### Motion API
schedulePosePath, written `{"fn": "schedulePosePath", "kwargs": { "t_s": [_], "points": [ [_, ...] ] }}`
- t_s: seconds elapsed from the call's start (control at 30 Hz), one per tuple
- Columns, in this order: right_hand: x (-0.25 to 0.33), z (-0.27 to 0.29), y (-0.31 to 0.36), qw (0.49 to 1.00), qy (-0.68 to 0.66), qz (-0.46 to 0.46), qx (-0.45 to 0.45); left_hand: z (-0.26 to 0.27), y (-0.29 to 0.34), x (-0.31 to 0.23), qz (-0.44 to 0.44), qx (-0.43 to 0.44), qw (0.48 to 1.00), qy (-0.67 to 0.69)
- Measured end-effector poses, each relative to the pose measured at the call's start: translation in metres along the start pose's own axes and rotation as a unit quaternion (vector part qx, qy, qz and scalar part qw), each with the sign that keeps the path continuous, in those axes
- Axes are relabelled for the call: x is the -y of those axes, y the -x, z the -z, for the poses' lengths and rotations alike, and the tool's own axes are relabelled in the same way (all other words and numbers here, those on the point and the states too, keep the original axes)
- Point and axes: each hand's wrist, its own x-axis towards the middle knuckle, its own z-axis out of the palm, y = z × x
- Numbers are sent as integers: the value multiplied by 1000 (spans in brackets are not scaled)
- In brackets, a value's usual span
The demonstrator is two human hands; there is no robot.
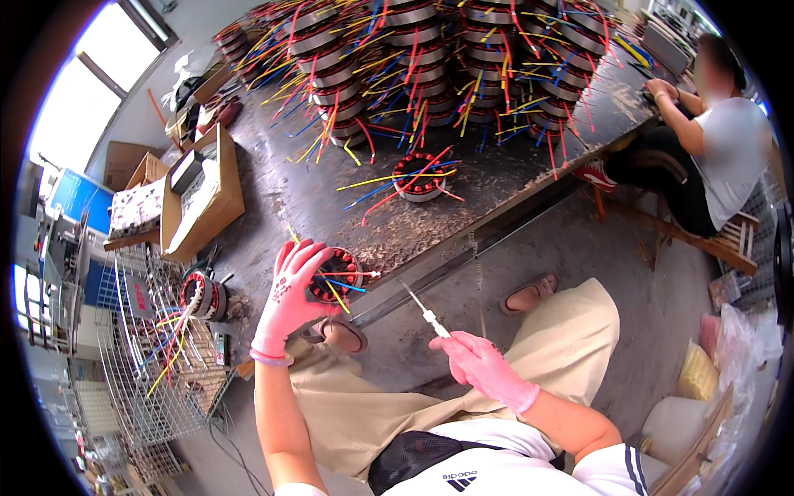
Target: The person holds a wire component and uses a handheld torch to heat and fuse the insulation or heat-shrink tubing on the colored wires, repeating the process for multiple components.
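My left hand [294, 285], in a pink glove, is closed around the side of a motor stator [347, 263] at the table's near edge. This ring has red windings, with red, blue, yellow and white-tipped wires sticking out. In its pink glove, my right hand [488, 369] grips a slender white tool [432, 321] with a thin pointed shaft; its exact kind cannot be made out. The shaft points up and left toward the stator without touching it. Another stator [420, 183] lies farther back on the table, its coloured wires spread out.
Tall stacks of stators [413, 62] fill the far side of the dark table [281, 157]. A cardboard box [203, 194] stands at the left, near another wired stator [203, 296] and a wire rack [141, 347]. Another person [719, 140] sits at the right on a wooden bench [703, 248].
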Motion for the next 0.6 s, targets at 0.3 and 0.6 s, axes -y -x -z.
{"fn": "schedulePosePath", "kwargs": {
  "t_s": [0.3, 0.6],
  "points": [
    [9, 22, 11, 998, -40, 20, -38, -1, 4, 3, -8, -27, 995, 93],
    [39, 28, 25, 987, 56, 87, -123, 25, 7, -18, -5, -9, 901, 435]
  ]
}}
